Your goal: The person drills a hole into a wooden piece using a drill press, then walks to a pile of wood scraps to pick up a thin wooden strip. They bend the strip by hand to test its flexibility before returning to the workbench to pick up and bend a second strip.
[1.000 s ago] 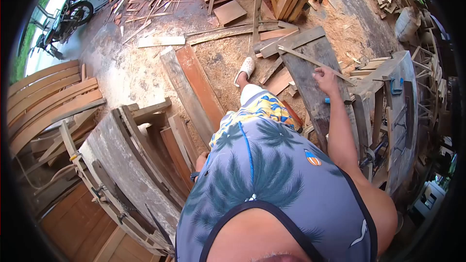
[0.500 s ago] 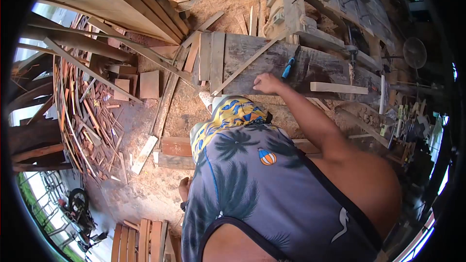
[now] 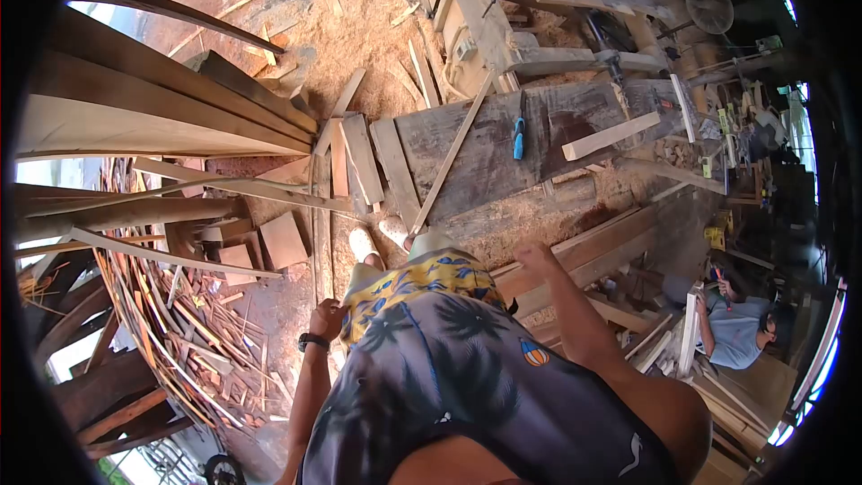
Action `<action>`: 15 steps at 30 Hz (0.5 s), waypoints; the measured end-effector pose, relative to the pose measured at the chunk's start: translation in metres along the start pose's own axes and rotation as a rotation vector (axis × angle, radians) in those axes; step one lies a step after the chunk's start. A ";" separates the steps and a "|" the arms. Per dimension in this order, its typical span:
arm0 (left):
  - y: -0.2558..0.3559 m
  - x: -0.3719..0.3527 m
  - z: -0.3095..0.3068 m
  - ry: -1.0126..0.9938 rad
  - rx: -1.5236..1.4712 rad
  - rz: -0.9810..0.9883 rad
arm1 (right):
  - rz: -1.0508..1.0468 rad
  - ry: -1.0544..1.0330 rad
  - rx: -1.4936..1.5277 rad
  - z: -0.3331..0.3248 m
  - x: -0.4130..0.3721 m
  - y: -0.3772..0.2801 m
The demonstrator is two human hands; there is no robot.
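Beside the yellow patterned shorts (image 3: 431,277) hangs my left hand (image 3: 325,319), with a dark watch (image 3: 313,340) on its wrist. Its fingers are curled, and whatever they may hold is hidden. My right hand (image 3: 535,258) is in the air on the near side of the dark workbench board (image 3: 467,157), its fingers bent in and nothing visible in them. On the board lie a blue-handled tool (image 3: 518,138), a thin wooden strip (image 3: 456,151) set diagonally, and a pale wood block (image 3: 611,136).
Scrap wood strips (image 3: 189,323) are heaped at the left, below leaning planks (image 3: 162,108). Another wooden bench (image 3: 476,13) with a blue clamp stands at the top. A person in a grey shirt (image 3: 732,332) is at the right. Long timbers (image 3: 584,256) lie beyond my right hand.
My right hand has left the board and drawn back toward my body. My left arm has come further into view. The view has shifted, bringing the other person in at the right.
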State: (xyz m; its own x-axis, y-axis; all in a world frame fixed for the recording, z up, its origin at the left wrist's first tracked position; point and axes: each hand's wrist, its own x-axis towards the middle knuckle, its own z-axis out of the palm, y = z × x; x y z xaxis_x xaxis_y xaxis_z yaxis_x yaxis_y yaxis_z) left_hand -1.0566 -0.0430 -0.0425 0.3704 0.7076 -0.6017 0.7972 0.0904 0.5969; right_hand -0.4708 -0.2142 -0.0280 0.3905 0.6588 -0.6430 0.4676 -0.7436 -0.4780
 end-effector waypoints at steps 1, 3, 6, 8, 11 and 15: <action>0.035 0.013 -0.027 -0.037 0.034 -0.046 | -0.259 -0.029 -0.359 0.031 0.001 0.050; 0.057 0.043 -0.058 -0.051 0.101 -0.046 | -0.068 -0.329 -0.243 0.056 -0.033 0.034; 0.067 0.088 -0.082 -0.046 0.097 0.074 | 0.551 -0.298 0.591 0.095 -0.096 -0.014; 0.088 0.106 -0.092 -0.062 0.095 0.127 | 0.573 -0.278 0.549 0.101 -0.116 -0.043; 0.108 0.133 -0.083 -0.144 0.093 0.167 | 0.603 -0.172 0.616 0.117 -0.119 -0.019; 0.129 0.171 -0.052 -0.394 -0.286 0.062 | 0.569 0.010 0.617 0.070 -0.097 -0.003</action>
State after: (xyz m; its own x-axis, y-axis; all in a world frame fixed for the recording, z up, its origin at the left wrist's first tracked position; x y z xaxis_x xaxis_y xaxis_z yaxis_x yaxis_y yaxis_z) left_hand -0.9156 0.1260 -0.0403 0.6093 0.4035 -0.6826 0.6253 0.2848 0.7265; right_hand -0.5653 -0.2838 -0.0064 0.4441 0.1626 -0.8811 -0.3201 -0.8897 -0.3256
